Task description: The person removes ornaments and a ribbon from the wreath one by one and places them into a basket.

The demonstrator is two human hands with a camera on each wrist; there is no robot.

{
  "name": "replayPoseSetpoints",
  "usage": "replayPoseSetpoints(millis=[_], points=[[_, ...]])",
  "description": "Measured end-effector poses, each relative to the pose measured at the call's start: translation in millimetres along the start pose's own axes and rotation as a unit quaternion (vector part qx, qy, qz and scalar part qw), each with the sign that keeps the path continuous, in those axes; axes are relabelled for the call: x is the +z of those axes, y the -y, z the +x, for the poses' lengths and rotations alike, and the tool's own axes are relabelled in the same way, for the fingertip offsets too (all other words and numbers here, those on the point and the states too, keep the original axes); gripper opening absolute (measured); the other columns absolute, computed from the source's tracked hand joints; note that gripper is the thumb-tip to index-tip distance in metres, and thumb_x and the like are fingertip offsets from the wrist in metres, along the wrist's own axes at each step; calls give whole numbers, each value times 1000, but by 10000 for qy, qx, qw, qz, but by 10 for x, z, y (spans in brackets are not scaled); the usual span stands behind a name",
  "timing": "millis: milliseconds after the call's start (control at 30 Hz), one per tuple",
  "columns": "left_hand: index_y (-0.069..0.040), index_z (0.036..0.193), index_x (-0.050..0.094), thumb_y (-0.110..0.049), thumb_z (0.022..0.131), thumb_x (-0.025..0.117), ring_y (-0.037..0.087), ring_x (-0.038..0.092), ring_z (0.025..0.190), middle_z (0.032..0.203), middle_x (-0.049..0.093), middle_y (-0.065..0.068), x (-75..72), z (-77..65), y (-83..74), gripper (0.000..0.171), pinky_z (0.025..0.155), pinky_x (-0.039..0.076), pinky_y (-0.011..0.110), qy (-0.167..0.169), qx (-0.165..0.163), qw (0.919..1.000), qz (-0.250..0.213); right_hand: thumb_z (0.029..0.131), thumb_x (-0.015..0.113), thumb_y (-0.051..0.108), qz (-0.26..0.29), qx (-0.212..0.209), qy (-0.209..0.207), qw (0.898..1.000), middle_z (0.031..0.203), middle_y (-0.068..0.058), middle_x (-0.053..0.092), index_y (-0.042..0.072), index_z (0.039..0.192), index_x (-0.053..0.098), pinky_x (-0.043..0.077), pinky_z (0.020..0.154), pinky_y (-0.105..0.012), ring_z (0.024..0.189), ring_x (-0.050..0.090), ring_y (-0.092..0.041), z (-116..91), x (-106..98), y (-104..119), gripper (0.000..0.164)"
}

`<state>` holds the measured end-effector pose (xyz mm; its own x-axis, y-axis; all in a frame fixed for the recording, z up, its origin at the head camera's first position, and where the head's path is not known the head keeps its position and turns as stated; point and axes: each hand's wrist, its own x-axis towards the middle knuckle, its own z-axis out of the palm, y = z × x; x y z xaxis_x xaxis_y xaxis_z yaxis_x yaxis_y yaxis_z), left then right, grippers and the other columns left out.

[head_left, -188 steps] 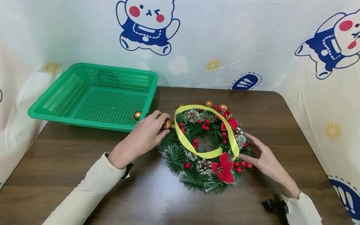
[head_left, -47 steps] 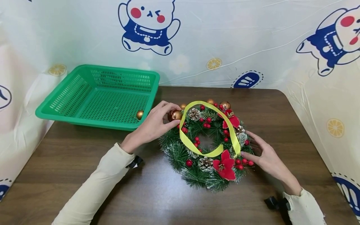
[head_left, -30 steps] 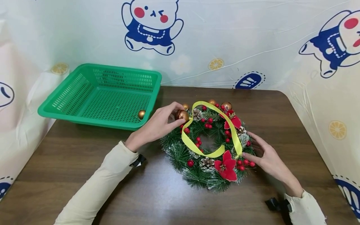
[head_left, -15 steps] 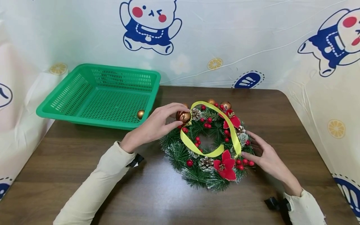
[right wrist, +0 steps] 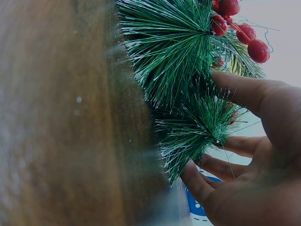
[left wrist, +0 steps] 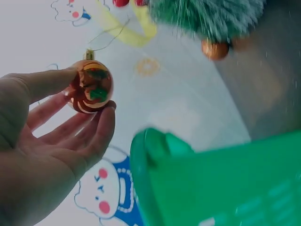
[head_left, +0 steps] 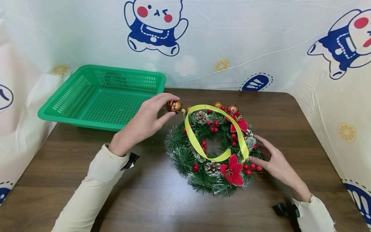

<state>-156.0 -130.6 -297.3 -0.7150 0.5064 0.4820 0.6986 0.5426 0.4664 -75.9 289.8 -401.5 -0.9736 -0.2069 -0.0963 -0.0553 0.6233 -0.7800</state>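
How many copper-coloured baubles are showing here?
4: a held bauble in the left hand, and along the far edge of the wreath a left bauble, a middle bauble and a right bauble. Others may be hidden behind that hand.

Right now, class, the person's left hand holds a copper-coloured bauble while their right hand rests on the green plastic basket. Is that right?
Not quite: the right hand is on the Christmas wreath instead, as the right wrist view shows. The green plastic basket stands apart from that hand, over to the left. The left hand does hold a copper-coloured bauble.
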Motion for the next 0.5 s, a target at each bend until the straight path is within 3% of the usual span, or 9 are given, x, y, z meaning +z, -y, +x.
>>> replayPoseSetpoints(millis=[333,500], points=[[-7,128,64,-7,90,73,29,55,120,131,58,12,-212,-50,93,39,95,50,47,131,-369,9971,656,92,73,32,-22,42,0,10000,150,-22,40,15,157,29,40,103,-63,129,46,-46,-1,-2,-14,81],[-5,128,63,-6,89,74,30,56,118,130,59,14,-320,-78,139,40,91,52,47,293,-614,9941,850,92,73,32,24,34,7,10000,151,-21,38,18,157,29,40,102,-63,130,46,-46,0,3,-19,80]])
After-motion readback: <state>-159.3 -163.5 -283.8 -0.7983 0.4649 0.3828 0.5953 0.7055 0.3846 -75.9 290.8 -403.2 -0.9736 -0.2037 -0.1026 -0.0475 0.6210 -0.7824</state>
